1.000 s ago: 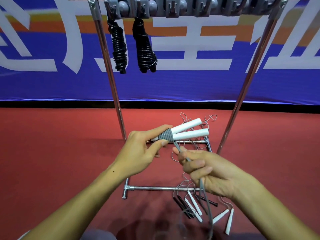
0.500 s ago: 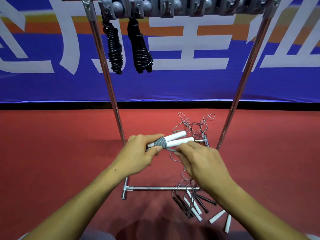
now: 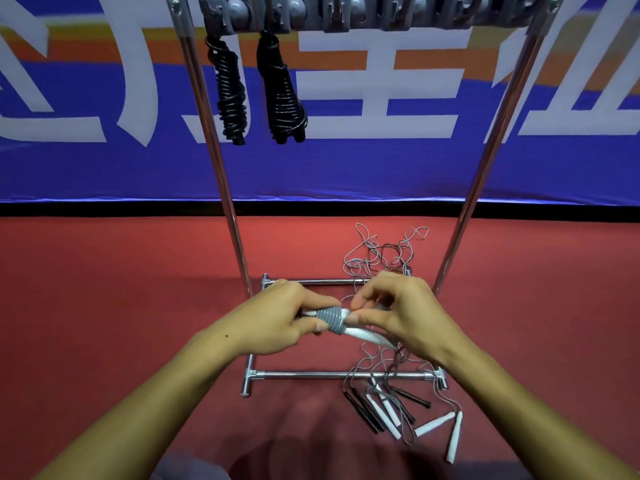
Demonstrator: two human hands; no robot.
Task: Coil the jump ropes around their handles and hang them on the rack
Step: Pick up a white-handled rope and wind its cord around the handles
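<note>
Now left hand [image 3: 277,320] grips white plastic handles [image 3: 360,332] lying left-right, grey cord coil [image 3: 331,318] between hands; right hand [image 3: 394,313] fingertips pinch cord just right of coil.

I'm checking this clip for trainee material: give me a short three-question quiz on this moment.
1. True or false: two coiled black ropes hang on the rack.
2. What colour is the cord wound round the white handles? A grey, B black, C red.
3. Fill in: the loose ropes lie on the ____ floor.

Key: 1 true. 2 A; the left hand and right hand hold that bundle. 3 red.
</note>
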